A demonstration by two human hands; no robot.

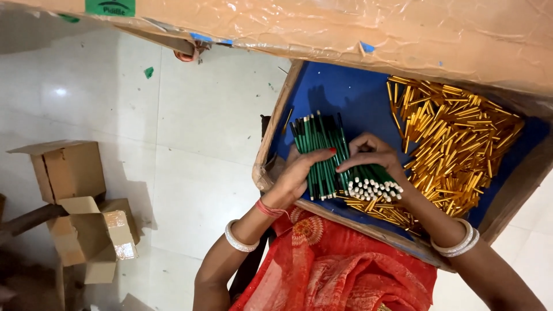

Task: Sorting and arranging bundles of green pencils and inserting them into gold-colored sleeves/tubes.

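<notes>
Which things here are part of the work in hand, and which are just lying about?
In use: green sticks, left hand, right hand, gold caps, blue tray.
Lying about: cardboard boxes, green scrap, tiled floor.

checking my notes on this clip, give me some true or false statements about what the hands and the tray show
1. Both hands rest on a bundle of green sticks. True.
2. The left hand holds a gold tube apart from the pile. False: it lies on the green sticks.
3. Gold tubes are heaped on the tray's blue floor. True.
4. The right hand is outside the tray. False: it is over it.
5. Cardboard boxes sit on the pale floor. True.
</notes>
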